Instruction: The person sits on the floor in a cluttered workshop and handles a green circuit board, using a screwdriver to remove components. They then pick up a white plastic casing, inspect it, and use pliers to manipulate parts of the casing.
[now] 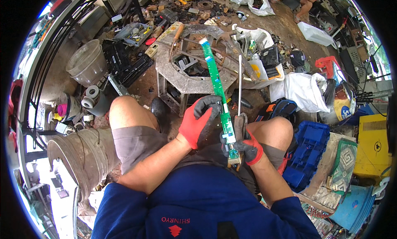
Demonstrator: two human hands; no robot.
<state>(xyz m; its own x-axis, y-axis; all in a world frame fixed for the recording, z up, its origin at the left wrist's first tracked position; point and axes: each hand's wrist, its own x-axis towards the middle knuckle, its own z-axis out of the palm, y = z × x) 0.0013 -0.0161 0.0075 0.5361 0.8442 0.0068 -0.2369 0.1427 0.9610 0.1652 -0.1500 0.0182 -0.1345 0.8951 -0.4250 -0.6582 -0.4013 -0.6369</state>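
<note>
Our right hand [247, 147] grips a screwdriver [239, 94] and the lower end of a long green circuit board [219, 90], our left hand [198, 120] pinching the board's middle.

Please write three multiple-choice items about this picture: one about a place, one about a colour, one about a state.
1. Where does the grey stool stand?
A. In front of the person's knees
B. On the blue crate
C. Behind the person

2. What colour is the long circuit board?
A. Yellow
B. Green
C. White

3. How is the screwdriver held?
A. Lying on the ground
B. Loose on the stool
C. Gripped in the right hand

Answers: 1 A, the grey stool stands beyond the knees. 2 B, the circuit board is green. 3 C, the right hand grips the screwdriver; the left hand holds the board.
</note>
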